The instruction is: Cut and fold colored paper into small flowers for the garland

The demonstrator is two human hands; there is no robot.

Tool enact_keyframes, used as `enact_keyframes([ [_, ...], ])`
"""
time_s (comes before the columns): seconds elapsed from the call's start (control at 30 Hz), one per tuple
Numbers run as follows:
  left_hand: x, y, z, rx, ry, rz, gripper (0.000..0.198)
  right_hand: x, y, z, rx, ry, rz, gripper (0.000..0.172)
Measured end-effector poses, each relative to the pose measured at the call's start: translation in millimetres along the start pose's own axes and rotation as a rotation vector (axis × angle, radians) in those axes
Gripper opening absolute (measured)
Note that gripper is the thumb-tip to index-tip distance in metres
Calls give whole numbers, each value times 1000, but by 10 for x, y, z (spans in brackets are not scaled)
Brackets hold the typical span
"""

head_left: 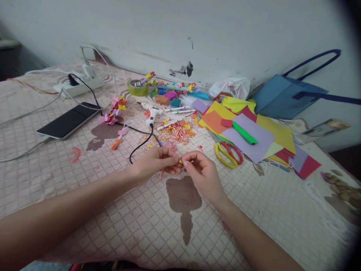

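Observation:
Above the middle of the table, my left hand [161,161] and my right hand [203,172] meet fingertip to fingertip. Between them is a small yellow piece [181,161], mostly hidden by the fingers, perhaps paper. The left thumb and forefinger pinch it; the right thumb and forefinger are closed against its other side. Just beyond the hands lies a heap of coloured paper shreds [179,133]. A white glue gun [152,114] rests behind my left hand, its black cord curving toward the wrist. Scissors [229,154] with yellow and red handles lie right of my right hand.
Coloured sheets [251,137] with a green cutter [244,132] spread at right, before a blue bag [287,94]. At left are a black phone-like device [69,120], a power strip [79,88] and cables. Paper-flower strands [114,111] and green tape [137,88] lie farther back.

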State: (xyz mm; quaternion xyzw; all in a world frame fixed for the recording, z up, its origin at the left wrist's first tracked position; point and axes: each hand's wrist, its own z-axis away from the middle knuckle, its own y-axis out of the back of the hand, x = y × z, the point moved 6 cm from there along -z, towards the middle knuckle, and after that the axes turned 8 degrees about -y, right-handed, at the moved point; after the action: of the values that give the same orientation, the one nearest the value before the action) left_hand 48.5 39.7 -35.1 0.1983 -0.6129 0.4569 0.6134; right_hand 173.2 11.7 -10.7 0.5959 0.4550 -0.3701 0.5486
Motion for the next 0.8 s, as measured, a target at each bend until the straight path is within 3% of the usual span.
enact_keyframes([
  [0.13, 6, 17, -8, 12, -44, -52, 12, 5, -6, -3, -10, -14, -15, 6],
  [0.33, 58, 38, -12, 20, -170, -160, 14, -76, -3, 27, 47, 114, 86, 12],
  [0.8, 161, -13, 28, 54, -252, -324, 11, -136, -6, 39, 63, 170, 151, 14],
])
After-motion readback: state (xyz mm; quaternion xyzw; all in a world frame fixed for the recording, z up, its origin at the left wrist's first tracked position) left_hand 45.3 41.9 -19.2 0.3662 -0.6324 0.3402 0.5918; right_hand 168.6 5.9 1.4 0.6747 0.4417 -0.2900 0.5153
